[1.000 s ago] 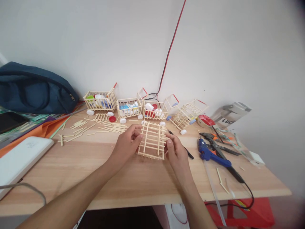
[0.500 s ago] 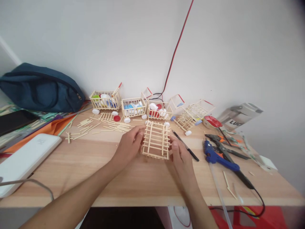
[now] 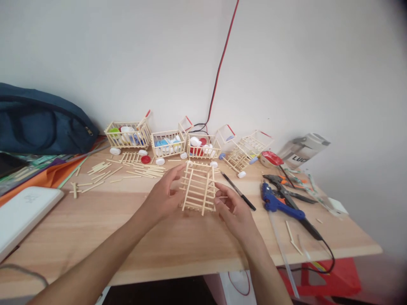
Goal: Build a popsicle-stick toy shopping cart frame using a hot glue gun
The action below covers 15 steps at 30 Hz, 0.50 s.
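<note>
Pale wall (image 3: 152, 51) at back, wood table (image 3: 171, 245) in front w/ hot glue gun (image 3: 281, 205) lying on it; all placings below are from that gun. Dark blue zip bag (image 3: 44, 120): far L of gun, by wall. Red plastic stool (image 3: 343, 275): below gun, under table level. White power bank (image 3: 30, 214), prob.: far L, cut off by view edge.

L hand (image 3: 163, 197) & R hand (image 3: 235, 209): both L of gun, R hand nearer it. Stick frame (image 3: 196, 197), open lattice of pale rods: L of gun, btwn the two hands. Key relation: its long rails run approx. away from the person, far end leaning slightly R, so long axis passes lengthwise btwn the palms; L hand has the L side, R hand the R side, abt equally close. Grip: thumb & fingers of each closed on the side rods, so frame looks clamped from both flanks; how hard, can't tell. Near end seems tilted; whether it's clear of the table, can't tell.

Stick mini shopping carts (image 3: 144, 136), 4 of them, wheeled, red-tipped handles: in a row L of gun, wallward. Pliers (image 3: 294, 192): just beside gun, wallward. Black pen (image 3: 238, 190): L of gun, near R hand's fingers. Red bottle cap (image 3: 145, 159): well L of gun, by the carts. Loose sticks (image 3: 149, 171): same side, scattered.
</note>
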Each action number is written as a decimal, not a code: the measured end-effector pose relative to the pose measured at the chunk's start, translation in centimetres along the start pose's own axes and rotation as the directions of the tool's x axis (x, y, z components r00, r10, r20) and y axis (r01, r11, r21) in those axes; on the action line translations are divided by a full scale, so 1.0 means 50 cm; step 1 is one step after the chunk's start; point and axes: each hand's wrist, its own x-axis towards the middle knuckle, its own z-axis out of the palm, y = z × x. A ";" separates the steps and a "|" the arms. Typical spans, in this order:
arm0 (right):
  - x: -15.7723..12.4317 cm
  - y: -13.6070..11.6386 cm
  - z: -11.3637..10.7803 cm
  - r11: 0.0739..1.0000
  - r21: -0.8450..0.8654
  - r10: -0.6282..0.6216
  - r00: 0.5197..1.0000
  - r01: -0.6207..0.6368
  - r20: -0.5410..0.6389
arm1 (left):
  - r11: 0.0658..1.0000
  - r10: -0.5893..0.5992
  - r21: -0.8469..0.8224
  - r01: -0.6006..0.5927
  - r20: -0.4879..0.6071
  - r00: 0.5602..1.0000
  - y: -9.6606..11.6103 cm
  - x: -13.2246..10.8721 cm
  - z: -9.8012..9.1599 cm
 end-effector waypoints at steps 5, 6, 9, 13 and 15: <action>0.006 -0.003 0.002 0.999 -0.039 -0.039 0.999 0.038 -0.025 | 0.998 0.014 0.061 -0.014 0.000 1.000 -0.002 0.000 0.004; 0.008 -0.004 0.002 0.998 -0.048 -0.053 0.998 0.051 -0.039 | 0.997 0.024 0.079 -0.023 -0.008 1.000 -0.002 -0.001 0.004; 0.016 -0.007 0.004 0.995 -0.059 -0.084 0.994 0.080 -0.076 | 0.990 0.067 0.127 -0.065 -0.018 0.998 -0.001 -0.002 0.004; 0.031 -0.008 0.008 0.994 -0.074 -0.088 0.991 0.081 -0.101 | 0.975 0.117 0.194 -0.105 -0.050 0.992 -0.006 -0.001 0.003; 0.039 -0.007 0.009 0.994 -0.075 -0.083 0.991 0.076 -0.106 | 0.972 0.122 0.211 -0.106 -0.062 0.991 -0.009 0.000 0.002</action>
